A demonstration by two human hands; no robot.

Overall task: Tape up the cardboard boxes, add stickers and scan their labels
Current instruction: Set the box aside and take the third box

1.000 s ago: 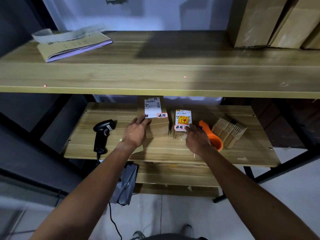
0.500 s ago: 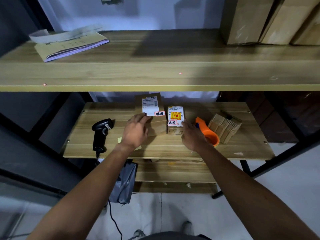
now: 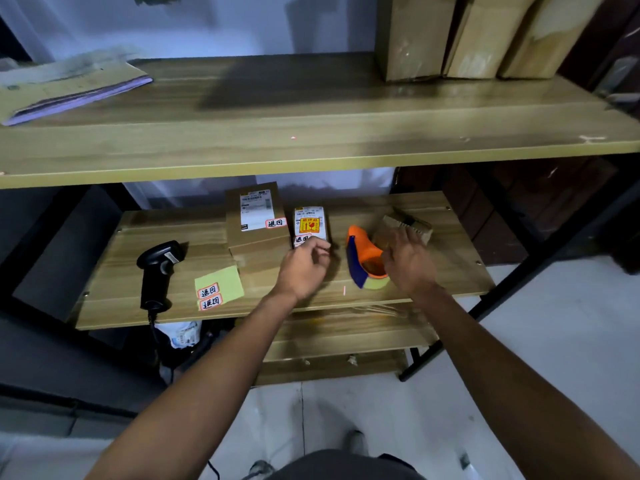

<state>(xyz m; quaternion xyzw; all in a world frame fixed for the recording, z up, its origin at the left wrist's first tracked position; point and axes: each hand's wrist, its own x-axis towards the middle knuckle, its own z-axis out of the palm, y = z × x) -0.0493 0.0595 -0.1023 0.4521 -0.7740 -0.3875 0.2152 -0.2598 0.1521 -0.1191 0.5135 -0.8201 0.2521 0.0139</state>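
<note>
Two sealed cardboard boxes stand at the back of the middle shelf (image 3: 450, 271). The larger box (image 3: 256, 237) carries a white label and a red-bordered sticker. The small box (image 3: 309, 221) carries a label and a yellow-orange sticker. My left hand (image 3: 304, 268) hovers just in front of the small box, fingers loosely curled, holding nothing I can see. My right hand (image 3: 407, 263) reaches past the orange tape dispenser (image 3: 363, 258), its fingers touching a corrugated cardboard piece (image 3: 415, 225). A yellow sticker sheet (image 3: 225, 284) and a black barcode scanner (image 3: 156, 271) lie to the left.
The upper shelf (image 3: 311, 147) overhangs the work area, with a paper stack (image 3: 69, 88) at its left and three upright cardboard boxes (image 3: 450, 32) at its right. A lower shelf (image 3: 346, 337) and a dark metal frame leg (image 3: 519, 282) lie below and to the right.
My left hand left the larger box and moved right to the small box, uncovering the sticker sheet. My right hand moved right, from the small box past the tape dispenser to the corrugated piece.
</note>
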